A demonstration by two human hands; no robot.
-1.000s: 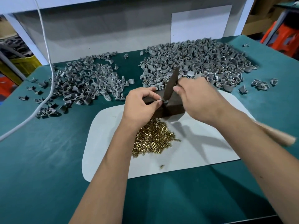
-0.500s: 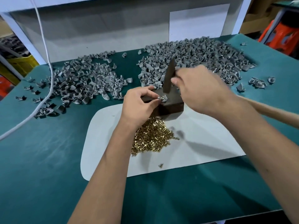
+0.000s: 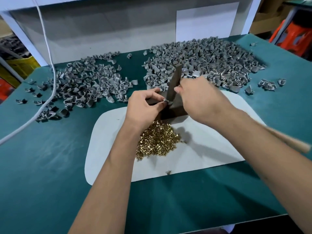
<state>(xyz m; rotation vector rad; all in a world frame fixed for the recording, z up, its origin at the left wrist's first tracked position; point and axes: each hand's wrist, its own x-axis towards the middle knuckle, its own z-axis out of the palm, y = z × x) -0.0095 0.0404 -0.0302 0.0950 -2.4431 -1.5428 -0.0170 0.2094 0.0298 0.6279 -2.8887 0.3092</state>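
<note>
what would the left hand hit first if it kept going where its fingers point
Probably the dark upright tool the right hand grips: the left hand points right, pinching a small grey part on the dark block, with the tool just beyond. Depth is unclear.

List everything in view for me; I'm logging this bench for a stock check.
left pile of parts: many, grey, table's back left
right pile of parts: many, grey, table's back right
rivets: one heap, brass, on the mat by the left wrist
mat: one, white, table centre
table: one, green, under everything
block: one, dark, mat's far edge
bar: one, dark, upright over the block
cable: one, white, table's left
left hand: one, pinching a small grey part at the block
right hand: one, gripping the bar
</note>
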